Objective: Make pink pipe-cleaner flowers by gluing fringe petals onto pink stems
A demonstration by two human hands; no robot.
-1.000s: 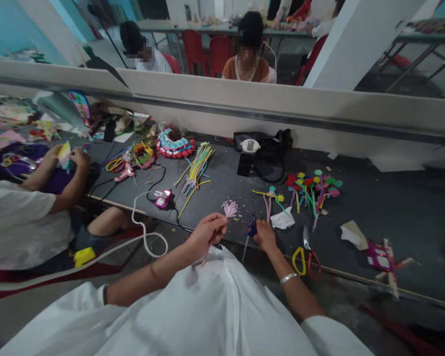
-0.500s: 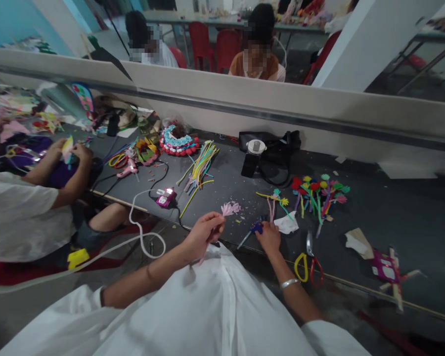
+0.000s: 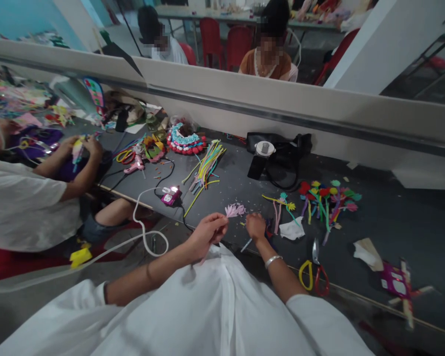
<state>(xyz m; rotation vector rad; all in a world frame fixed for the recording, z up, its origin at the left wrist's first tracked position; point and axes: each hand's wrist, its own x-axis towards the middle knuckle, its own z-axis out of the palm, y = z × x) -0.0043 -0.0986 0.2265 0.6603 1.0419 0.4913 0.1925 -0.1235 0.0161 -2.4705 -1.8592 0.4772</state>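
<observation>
The left hand (image 3: 208, 232) pinches a pink flower (image 3: 235, 210); the right hand (image 3: 255, 227) curls, hold unclear, below a black bag (image 3: 254, 140), contents hidden.

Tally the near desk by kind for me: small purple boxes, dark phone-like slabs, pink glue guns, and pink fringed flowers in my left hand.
Small purple boxes: 2
Dark phone-like slabs: 2
Pink glue gun: 1
Pink fringed flower in left hand: 1
Total: 6
</observation>
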